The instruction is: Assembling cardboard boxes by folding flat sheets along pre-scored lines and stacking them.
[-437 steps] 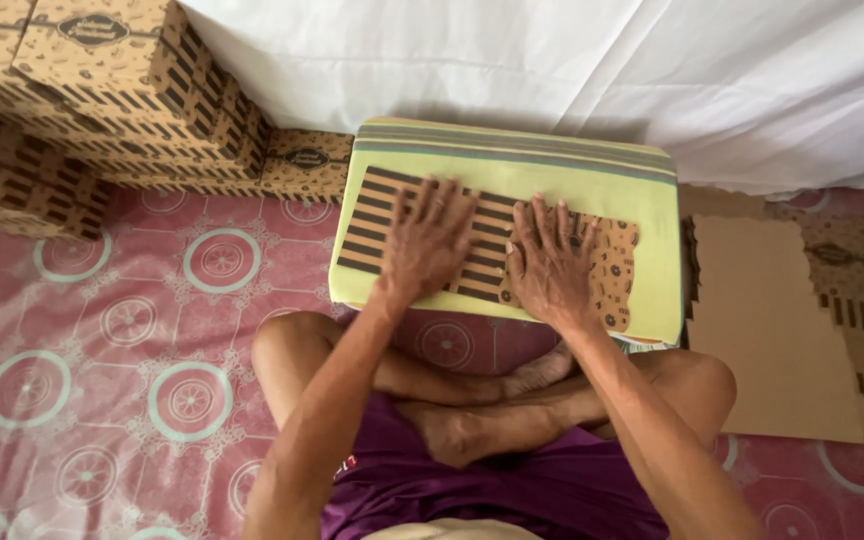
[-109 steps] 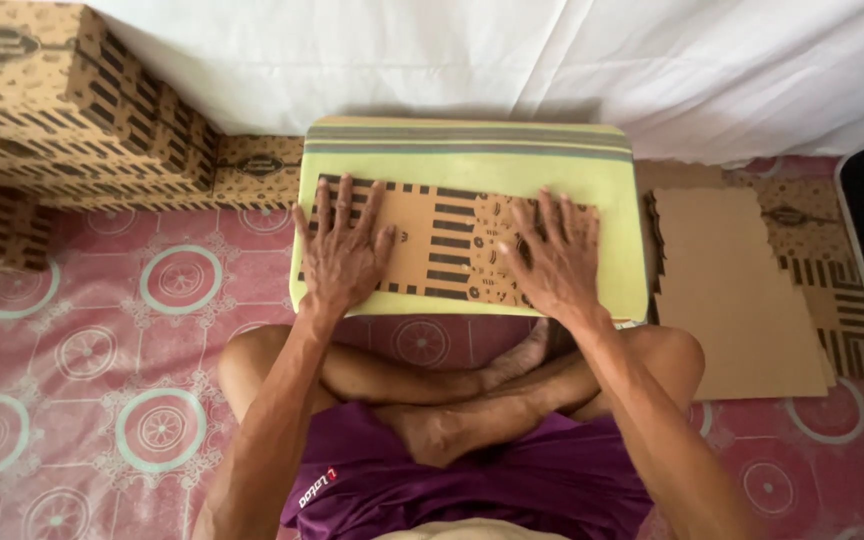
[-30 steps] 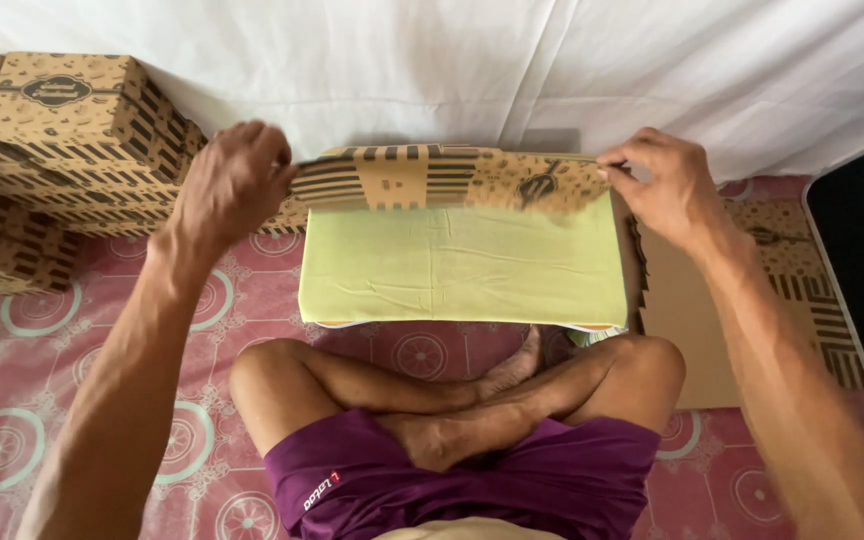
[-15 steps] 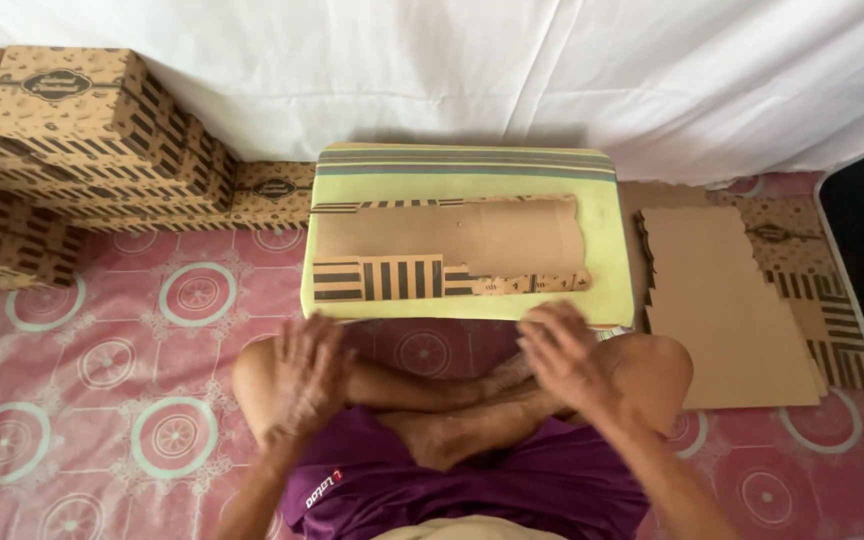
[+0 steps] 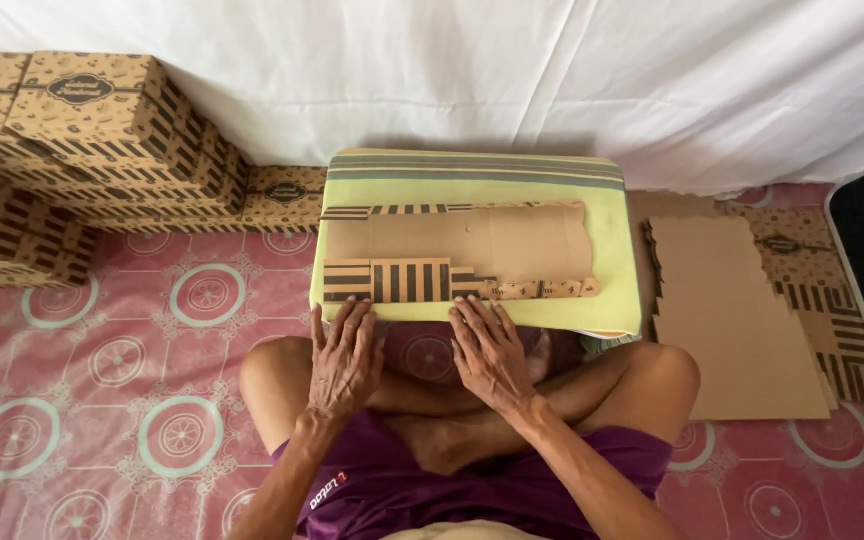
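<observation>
Hands of a person sitting cross-legged on a pink patterned mat (image 5: pixel 102 400), seen from above, are what we are looking at. We are taking the yellow-green cushion (image 5: pixel 612 270) in the middle of the view as our landmark. A folded cardboard sheet (image 5: pixel 457 253), plain brown with striped printed edges, is lying flat on top of the cushion, across its width and towards its near edge.

We are seeing the left hand (image 5: pixel 344 362) hovering or resting just at the near edge of the cushion, palm down, fingers spread and pointing towards the cardboard; it is gripping nothing. The right hand (image 5: pixel 490 352) is lying just beside it, also at the near edge of the cushion, palm down with fingers spread, holding nothing. Its fingertips are reaching the cushion's edge, just short of the cardboard; we cannot tell whether they are touching the cushion.

To the left of the cushion, folded printed boxes (image 5: pixel 92 140) are standing stacked against a white cloth (image 5: pixel 552 70), which is hanging behind the cushion. To the right of the cushion, a pile of flat cardboard sheets (image 5: pixel 732 320) is lying on the mat. Below the cushion, the person's bare crossed legs and purple shorts (image 5: pixel 512 500) are showing
</observation>
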